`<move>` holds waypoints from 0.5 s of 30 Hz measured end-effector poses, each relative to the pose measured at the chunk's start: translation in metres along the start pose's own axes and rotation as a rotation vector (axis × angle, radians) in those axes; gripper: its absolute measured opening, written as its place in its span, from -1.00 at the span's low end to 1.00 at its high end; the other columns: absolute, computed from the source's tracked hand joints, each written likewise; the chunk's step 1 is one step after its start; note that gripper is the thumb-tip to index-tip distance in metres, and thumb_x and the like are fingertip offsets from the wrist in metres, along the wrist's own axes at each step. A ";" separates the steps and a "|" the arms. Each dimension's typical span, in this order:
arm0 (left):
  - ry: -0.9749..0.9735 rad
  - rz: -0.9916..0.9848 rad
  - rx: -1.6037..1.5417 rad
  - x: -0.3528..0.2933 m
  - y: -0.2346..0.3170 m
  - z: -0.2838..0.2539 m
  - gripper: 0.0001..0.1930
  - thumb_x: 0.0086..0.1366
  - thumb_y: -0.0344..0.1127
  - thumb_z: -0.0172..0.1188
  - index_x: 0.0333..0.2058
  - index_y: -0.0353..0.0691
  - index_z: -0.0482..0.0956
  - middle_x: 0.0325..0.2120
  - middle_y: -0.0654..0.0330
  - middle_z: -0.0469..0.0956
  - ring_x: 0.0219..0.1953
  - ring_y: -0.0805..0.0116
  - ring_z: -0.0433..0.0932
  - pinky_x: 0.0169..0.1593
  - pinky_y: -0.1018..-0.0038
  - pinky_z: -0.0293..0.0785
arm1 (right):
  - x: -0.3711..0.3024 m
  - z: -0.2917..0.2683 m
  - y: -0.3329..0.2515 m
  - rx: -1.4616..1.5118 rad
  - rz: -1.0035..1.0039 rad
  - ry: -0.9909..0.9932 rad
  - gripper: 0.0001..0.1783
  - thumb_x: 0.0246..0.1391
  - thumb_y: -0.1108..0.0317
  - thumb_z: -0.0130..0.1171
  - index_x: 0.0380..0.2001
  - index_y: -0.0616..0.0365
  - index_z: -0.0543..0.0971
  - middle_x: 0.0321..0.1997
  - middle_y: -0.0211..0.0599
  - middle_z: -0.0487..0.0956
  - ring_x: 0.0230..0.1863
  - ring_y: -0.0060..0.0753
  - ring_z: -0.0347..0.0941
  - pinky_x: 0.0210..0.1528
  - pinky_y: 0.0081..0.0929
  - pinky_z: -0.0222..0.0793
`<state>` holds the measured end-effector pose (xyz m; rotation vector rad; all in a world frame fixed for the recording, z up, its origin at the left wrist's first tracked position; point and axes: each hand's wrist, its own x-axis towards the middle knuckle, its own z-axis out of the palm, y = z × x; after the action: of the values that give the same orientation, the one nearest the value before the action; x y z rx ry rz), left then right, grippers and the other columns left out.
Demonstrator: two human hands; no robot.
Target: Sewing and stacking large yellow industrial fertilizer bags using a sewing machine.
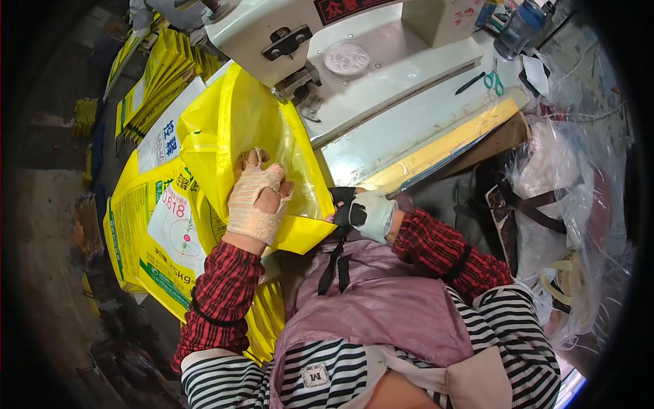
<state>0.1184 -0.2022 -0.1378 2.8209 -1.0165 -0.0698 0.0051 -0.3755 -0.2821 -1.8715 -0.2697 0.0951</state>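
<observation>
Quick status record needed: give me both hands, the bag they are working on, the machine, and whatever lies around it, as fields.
left hand: gloved, flat on the yellow woven bag, fingers spread over its clear inner liner
right hand: gloved, at the bag's lower corner, grip hidden
bag position: upper edge runs under the sewing machine head
machine table: grey, yellow strip along its front edge
on table: teal-handled scissors, black pen
left of person: stack of printed yellow bags
right of person: clear plastic sheeting

A single fisheye view is taken from the head, aimed steeply down and close over the lap, the hands and the surface (409, 136); edges are bent.
</observation>
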 end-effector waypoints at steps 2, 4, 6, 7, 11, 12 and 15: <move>0.136 0.208 0.006 -0.004 -0.003 0.004 -0.78 -0.10 -0.38 0.33 -0.48 -0.27 0.47 -0.10 -0.20 0.38 -0.10 -0.16 0.41 -0.04 0.18 0.37 | 0.013 -0.021 -0.050 0.150 0.261 -0.101 -0.76 0.12 0.21 -0.03 -0.19 -0.06 0.54 -0.42 -0.32 0.54 -0.31 -0.27 0.45 -0.14 -0.36 0.30; 0.060 0.203 -0.014 -0.004 -0.006 0.005 -0.79 -0.09 -0.37 0.33 -0.51 -0.27 0.46 -0.18 -0.17 0.41 -0.14 -0.14 0.41 -0.07 0.17 0.36 | 0.010 -0.016 -0.033 -0.006 0.100 -0.083 -0.75 0.11 0.23 -0.04 -0.17 -0.07 0.54 -0.41 -0.33 0.55 -0.31 -0.29 0.45 -0.14 -0.37 0.30; -0.011 0.192 -0.025 -0.002 -0.003 -0.001 -0.79 -0.09 -0.36 0.32 -0.53 -0.27 0.45 -0.25 -0.13 0.43 -0.18 -0.11 0.42 -0.10 0.15 0.35 | 0.006 -0.002 -0.002 -0.162 -0.072 -0.069 -0.73 0.09 0.24 -0.05 -0.16 -0.09 0.54 -0.40 -0.34 0.55 -0.31 -0.32 0.46 -0.14 -0.37 0.30; 0.008 0.195 0.016 0.003 0.002 -0.006 -0.79 -0.07 -0.34 0.32 -0.53 -0.27 0.46 -0.32 -0.10 0.44 -0.21 -0.09 0.42 -0.13 0.15 0.35 | 0.003 0.009 0.020 -0.157 -0.074 -0.073 -0.73 0.10 0.26 -0.05 -0.15 -0.09 0.54 -0.38 -0.34 0.55 -0.30 -0.32 0.46 -0.13 -0.38 0.30; 0.146 0.200 0.069 0.005 -0.005 0.004 -0.78 -0.05 -0.28 0.32 -0.54 -0.25 0.46 -0.47 -0.02 0.43 -0.33 -0.07 0.42 -0.24 0.16 0.36 | 0.009 -0.012 -0.032 -0.017 0.070 -0.082 -0.72 0.11 0.30 -0.10 -0.16 -0.06 0.54 -0.33 -0.34 0.56 -0.31 -0.30 0.47 -0.13 -0.38 0.30; 0.147 0.205 0.069 0.006 -0.004 0.009 -0.78 -0.05 -0.28 0.32 -0.54 -0.25 0.46 -0.47 -0.02 0.43 -0.33 -0.07 0.42 -0.24 0.16 0.36 | 0.008 -0.012 -0.028 -0.018 0.070 -0.077 -0.72 0.11 0.30 -0.10 -0.16 -0.06 0.54 -0.33 -0.34 0.56 -0.31 -0.30 0.47 -0.13 -0.38 0.30; 0.171 0.043 -0.019 0.016 0.004 0.026 -0.81 0.02 -0.32 0.27 -0.55 -0.26 0.44 -0.43 -0.02 0.45 -0.41 -0.04 0.43 -0.32 0.24 0.39 | 0.005 -0.010 -0.017 -0.409 -0.043 -0.169 -0.72 0.10 0.32 -0.12 -0.18 -0.09 0.54 -0.34 -0.34 0.56 -0.32 -0.30 0.48 -0.15 -0.37 0.30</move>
<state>0.1254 -0.2184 -0.1627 2.7307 -1.0306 0.1621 0.0094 -0.3785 -0.2626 -2.2656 -0.4739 0.1803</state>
